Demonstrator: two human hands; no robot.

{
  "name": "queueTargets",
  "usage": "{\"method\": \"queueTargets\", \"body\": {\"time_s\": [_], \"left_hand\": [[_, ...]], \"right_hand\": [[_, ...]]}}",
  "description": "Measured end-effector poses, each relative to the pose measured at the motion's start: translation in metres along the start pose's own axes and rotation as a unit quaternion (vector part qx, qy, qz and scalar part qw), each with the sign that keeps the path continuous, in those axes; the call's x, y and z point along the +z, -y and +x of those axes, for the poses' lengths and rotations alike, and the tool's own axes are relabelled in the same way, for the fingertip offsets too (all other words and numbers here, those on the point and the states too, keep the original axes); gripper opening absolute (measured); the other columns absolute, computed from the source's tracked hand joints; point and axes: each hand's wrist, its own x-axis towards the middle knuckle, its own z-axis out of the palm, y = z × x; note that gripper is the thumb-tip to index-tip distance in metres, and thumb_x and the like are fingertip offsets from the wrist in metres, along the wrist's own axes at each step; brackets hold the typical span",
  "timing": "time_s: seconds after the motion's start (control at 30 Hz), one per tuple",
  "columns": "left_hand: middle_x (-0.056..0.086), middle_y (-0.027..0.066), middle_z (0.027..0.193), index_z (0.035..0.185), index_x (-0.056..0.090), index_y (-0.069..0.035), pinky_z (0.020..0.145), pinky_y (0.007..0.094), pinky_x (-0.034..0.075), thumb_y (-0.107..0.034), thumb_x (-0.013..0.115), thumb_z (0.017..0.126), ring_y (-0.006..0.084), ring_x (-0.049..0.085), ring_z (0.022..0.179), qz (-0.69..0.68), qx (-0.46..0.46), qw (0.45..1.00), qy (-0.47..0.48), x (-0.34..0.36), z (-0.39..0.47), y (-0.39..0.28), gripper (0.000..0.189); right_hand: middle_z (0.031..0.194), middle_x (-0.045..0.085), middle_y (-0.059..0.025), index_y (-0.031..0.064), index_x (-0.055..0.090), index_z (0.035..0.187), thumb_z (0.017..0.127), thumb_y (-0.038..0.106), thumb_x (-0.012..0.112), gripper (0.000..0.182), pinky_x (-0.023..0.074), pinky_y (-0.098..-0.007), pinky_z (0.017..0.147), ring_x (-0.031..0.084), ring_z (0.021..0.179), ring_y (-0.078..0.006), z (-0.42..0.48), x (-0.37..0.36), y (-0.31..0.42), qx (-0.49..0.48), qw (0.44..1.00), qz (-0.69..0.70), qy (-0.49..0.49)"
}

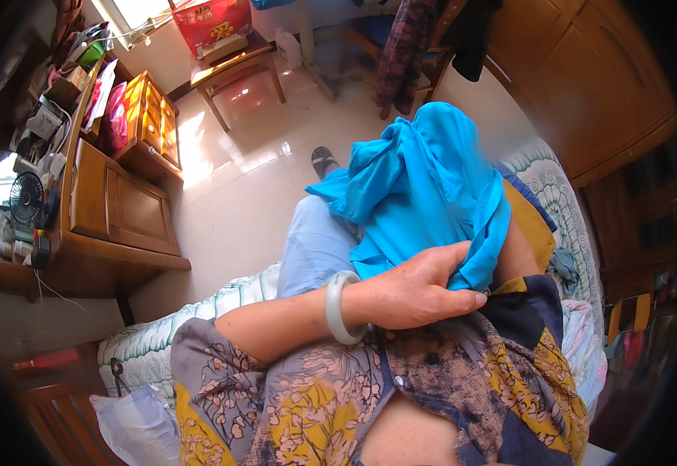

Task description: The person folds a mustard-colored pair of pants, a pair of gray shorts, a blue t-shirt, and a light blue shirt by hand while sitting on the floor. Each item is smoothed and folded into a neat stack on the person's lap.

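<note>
A bright blue cloth garment [425, 192] lies bunched over my lap and rises to a rounded hump at its far end. My left hand [425, 285], with a pale stone-like bangle [341, 309] on the wrist, pinches the garment's near right edge between thumb and fingers. My right forearm [519, 250] runs up under that edge into the cloth. The garment covers my right hand, so its fingers are hidden. Light blue trousers [312, 244] show beneath the garment on the left. A dark sandal [322, 160] is on the floor beyond.
I sit on a bed with a patterned quilted cover [251, 291]. To the left stands a wooden desk [123, 256] with a small fan [26, 198] and clutter. A wooden stool [236, 64] holds a red package [213, 26]. Wooden cabinet doors [594, 76] rise at right.
</note>
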Motion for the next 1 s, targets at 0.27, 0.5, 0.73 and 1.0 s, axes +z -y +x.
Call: {"method": "queueTargets", "body": {"time_s": [0.27, 0.5, 0.73, 1.0], "left_hand": [[0.046, -0.0014, 0.087, 0.099, 0.049, -0.006, 0.077, 0.0265, 0.043, -0.015, 0.063, 0.095, 0.0075, 0.043, 0.083, -0.038, 0.052, 0.991, 0.115, 0.016, 0.01, 0.011, 0.018], [0.05, 0.0027, 0.088, 0.102, 0.049, -0.004, 0.078, 0.0307, 0.044, -0.016, 0.062, 0.095, 0.0113, 0.046, 0.084, -0.011, 0.007, 0.997, 0.077, 0.004, -0.007, 0.004, 0.02], [0.055, 0.0091, 0.095, 0.112, 0.05, -0.001, 0.085, 0.0335, 0.045, -0.017, 0.061, 0.094, 0.0154, 0.05, 0.09, 0.007, -0.029, 0.999, 0.038, 0.0, -0.006, 0.004, 0.026], [0.058, 0.009, 0.095, 0.115, 0.052, -0.003, 0.081, 0.032, 0.046, -0.018, 0.061, 0.096, 0.0158, 0.054, 0.088, 0.046, -0.006, 0.996, 0.073, -0.007, -0.006, -0.004, 0.026]], "right_hand": [[0.12, 0.062, -0.0163, 0.0076, 0.052, 0.134, 0.095, 0.03, 0.06, 0.046, 0.0539, -0.0401, 0.087, 0.065, 0.102, -0.0289, -0.009, -0.013, -0.002, 0.039, 0.997, 0.063, -0.002], [0.119, 0.063, -0.0162, 0.0072, 0.051, 0.135, 0.095, 0.029, 0.062, 0.047, 0.0547, -0.0384, 0.086, 0.065, 0.102, -0.0278, 0.012, 0.005, -0.007, 0.031, 0.985, 0.172, 0.015], [0.118, 0.063, -0.0161, 0.0067, 0.05, 0.136, 0.094, 0.027, 0.064, 0.049, 0.0554, -0.0368, 0.085, 0.065, 0.103, -0.0267, 0.019, -0.005, -0.024, 0.091, 0.954, 0.285, 0.001], [0.116, 0.063, -0.0159, 0.0063, 0.049, 0.137, 0.093, 0.025, 0.066, 0.051, 0.0563, -0.0349, 0.083, 0.066, 0.103, -0.0255, 0.063, 0.005, -0.059, 0.142, 0.884, 0.444, -0.021]]}}
